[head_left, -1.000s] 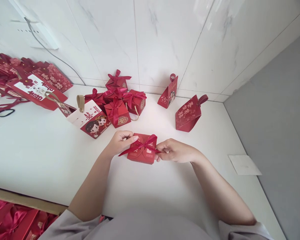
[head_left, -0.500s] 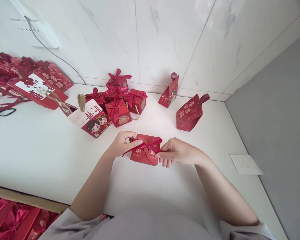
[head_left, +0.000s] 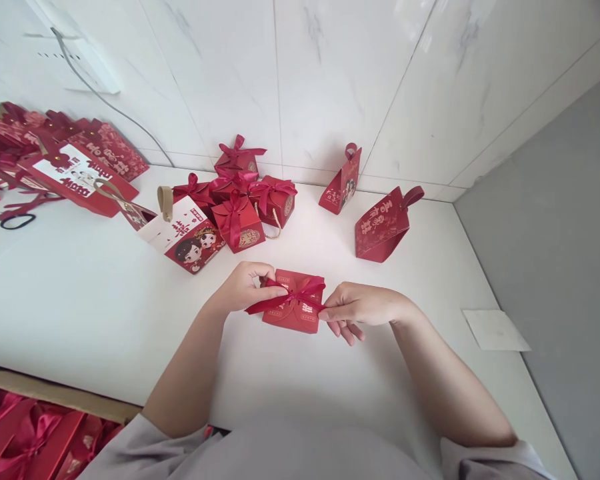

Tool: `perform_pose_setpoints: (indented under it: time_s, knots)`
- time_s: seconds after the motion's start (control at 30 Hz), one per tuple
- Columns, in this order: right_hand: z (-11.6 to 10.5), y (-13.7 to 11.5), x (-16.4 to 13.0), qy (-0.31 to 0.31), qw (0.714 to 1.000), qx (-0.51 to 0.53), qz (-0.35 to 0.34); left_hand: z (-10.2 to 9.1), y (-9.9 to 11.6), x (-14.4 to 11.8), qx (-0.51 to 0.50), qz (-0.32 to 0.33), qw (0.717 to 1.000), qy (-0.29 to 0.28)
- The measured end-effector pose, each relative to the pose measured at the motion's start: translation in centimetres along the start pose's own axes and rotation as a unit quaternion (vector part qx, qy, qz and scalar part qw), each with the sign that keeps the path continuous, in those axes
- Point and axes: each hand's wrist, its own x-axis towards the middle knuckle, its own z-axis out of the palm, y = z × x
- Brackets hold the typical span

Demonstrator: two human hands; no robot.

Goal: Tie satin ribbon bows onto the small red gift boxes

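Note:
A small red gift box (head_left: pixel 291 321) with gold print lies on the white table in front of me. Across its top runs a dark red ribbon (head_left: pixel 307 287), tied in a bow at the middle. At the box's left side, my left hand (head_left: pixel 253 287) pinches the ribbon's left loop between thumb and fingers. My right hand (head_left: pixel 353 310) holds the ribbon at the right edge of the box between thumb and forefinger, its other fingers loosely spread below.
Several red boxes with bows (head_left: pixel 237 220) stand together behind, beside a red and white carton with a handle (head_left: pixel 193 237). Two red tent-shaped boxes (head_left: pixel 383 227) are back right. Scissors (head_left: pixel 17 220) lie left, near piled red packages (head_left: pixel 75 177). A white paper (head_left: pixel 495 330) lies right.
My right hand has shifted slightly right and outward with the ribbon, and its lower fingers have opened a little. My left hand keeps its pinch.

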Motion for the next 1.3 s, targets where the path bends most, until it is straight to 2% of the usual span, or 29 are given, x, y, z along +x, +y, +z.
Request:
perform_pose_setpoints:
  time_s: [0.17,0.3,0.4,0.47,0.57,0.63,0.7,0.73,0.83,0.93,1.0,1.07,1.17,1.3]
  knots:
    - [-0.8,0.4,-0.2,-0.028,0.998,-0.056,0.033,0.1,0.2,0.0,0.013,0.020,1.000,-0.009]
    - [-1.4,1.1,-0.7,0.009,0.989,-0.131,0.062,-0.7,-0.1,-0.3,0.007,0.057,0.998,-0.021]
    - [-1.5,1.3,-1.1,0.076,0.974,-0.202,0.068,-1.6,-0.6,-0.8,0.000,0.077,0.996,-0.050]
    - [-1.4,1.2,-1.5,0.141,0.957,-0.243,0.075,-1.8,-0.9,-1.1,0.002,0.057,0.993,-0.105]
    - [-1.2,0.6,-2.3,0.263,0.930,-0.251,0.052,-1.0,-1.2,-1.2,-0.035,0.012,0.982,-0.186]
    - [-1.0,0.3,-2.6,0.316,0.922,-0.223,0.024,0.1,-1.3,-0.9,-0.076,0.006,0.976,-0.202]
    - [-0.9,0.0,-2.6,0.336,0.922,-0.193,0.001,1.3,-1.4,-0.4,-0.094,0.017,0.979,-0.177]
    - [-0.8,0.0,-2.5,0.343,0.921,-0.182,-0.016,1.8,-1.5,-0.1,-0.088,0.028,0.985,-0.146]
    - [-0.5,-0.1,-1.9,0.385,0.899,-0.182,-0.102,2.7,-2.0,0.8,-0.006,0.083,0.996,0.010]
    - [-0.1,-0.3,-1.6,0.437,0.847,-0.227,-0.201,2.8,-2.6,1.4,0.136,0.148,0.967,0.156]
    - [0.3,-0.4,-1.7,0.452,0.812,-0.279,-0.241,2.6,-2.8,1.6,0.204,0.178,0.939,0.211]
    - [0.6,-0.5,-1.6,0.453,0.779,-0.348,-0.258,2.5,-2.9,1.6,0.236,0.191,0.922,0.240]
    - [1.1,-0.6,-1.2,0.446,0.731,-0.456,-0.243,2.4,-2.7,1.5,0.255,0.191,0.912,0.257]
    - [1.3,-0.2,-0.1,0.441,0.695,-0.526,-0.213,2.3,-2.4,1.3,0.271,0.187,0.905,0.268]
